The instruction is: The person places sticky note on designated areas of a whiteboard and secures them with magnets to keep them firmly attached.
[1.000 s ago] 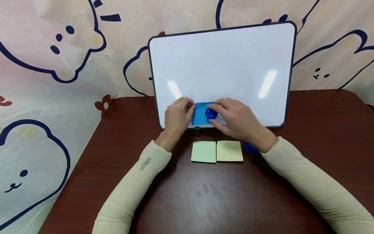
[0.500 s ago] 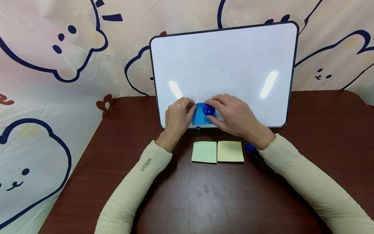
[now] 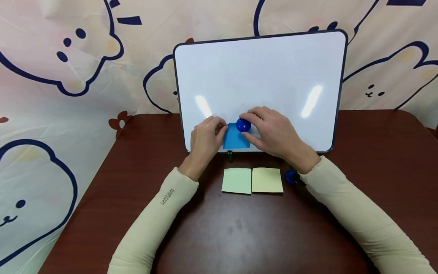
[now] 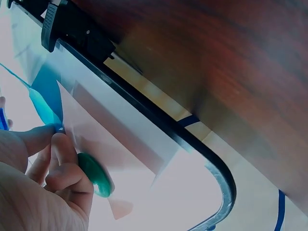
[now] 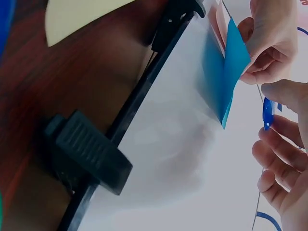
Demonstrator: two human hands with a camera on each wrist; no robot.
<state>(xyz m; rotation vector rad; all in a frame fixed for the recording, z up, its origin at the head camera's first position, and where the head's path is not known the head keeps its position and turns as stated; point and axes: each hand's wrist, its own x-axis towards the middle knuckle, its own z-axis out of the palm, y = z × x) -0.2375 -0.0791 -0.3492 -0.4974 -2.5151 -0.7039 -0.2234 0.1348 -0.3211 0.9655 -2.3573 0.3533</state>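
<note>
My left hand (image 3: 207,139) pinches the upper left corner of a blue sticky note (image 3: 236,140), held against the low part of a whiteboard (image 3: 263,72). In the right wrist view the note (image 5: 230,72) stands partly off the board. Between thumb and fingers of my right hand (image 3: 277,131) is a round blue magnet (image 3: 243,125), over the note's top edge in the head view. The right wrist view shows this magnet (image 5: 268,113) apart from the note. Beside my left hand, a pink sticky note (image 4: 118,144) sits under a green magnet (image 4: 96,175) on the board.
Pale green (image 3: 237,180) and yellow (image 3: 267,180) sticky notes lie side by side on the brown table (image 3: 236,236). Another blue round thing (image 3: 291,176) lies near my right sleeve. Black clip feet (image 4: 72,29) support the board's lower edge. Patterned cloth (image 3: 96,102) hangs behind.
My right hand has moved the blue magnet up and slightly left, from the note's right side to its top edge. My left hand keeps its pinch on the note.
</note>
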